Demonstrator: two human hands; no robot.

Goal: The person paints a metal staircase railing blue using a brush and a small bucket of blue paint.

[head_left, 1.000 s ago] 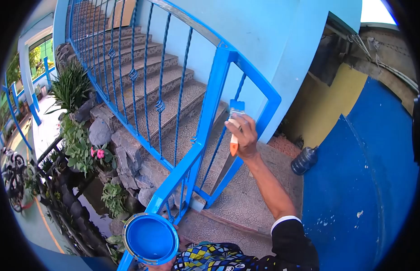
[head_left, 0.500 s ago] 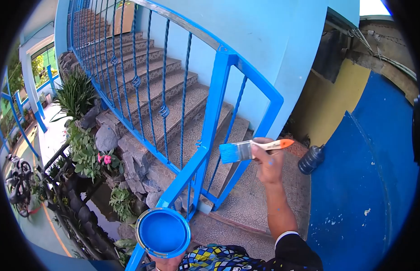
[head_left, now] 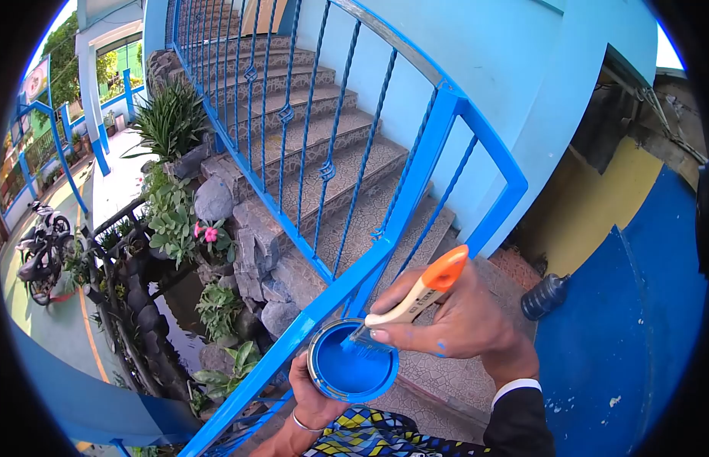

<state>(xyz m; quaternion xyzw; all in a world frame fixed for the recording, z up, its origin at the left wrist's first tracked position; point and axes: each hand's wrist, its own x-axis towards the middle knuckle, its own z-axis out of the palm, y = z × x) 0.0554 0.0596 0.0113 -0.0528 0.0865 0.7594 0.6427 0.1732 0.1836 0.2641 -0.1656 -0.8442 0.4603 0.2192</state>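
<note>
My right hand [head_left: 465, 316] grips a paintbrush [head_left: 415, 301] by its cream handle with an orange end. The brush points down into the paint can [head_left: 316, 373], and its blue-coated bristles are at the paint inside, against the can's right side. My left hand [head_left: 316, 396] is wrapped round the can's left side and holds it up, its mouth tilted toward me. Blue paint fills much of the can. Just beyond the can runs the blue metal handrail [head_left: 316, 316]. Small blue spots mark my right hand.
Twisted balusters and a blue post [head_left: 419, 171] border the tiled stairs [head_left: 354, 167]. Rocks [head_left: 215, 199], plants and a small pond [head_left: 183, 305] lie to the left. A dark plastic bottle [head_left: 545, 295] stands by the blue wall [head_left: 598, 343]. Further left is a parked motorcycle [head_left: 46, 255].
My right hand has brought the paintbrush down and left, from beside the railing into the can. The can has moved right and slightly up in view, and more of my left hand shows.
</note>
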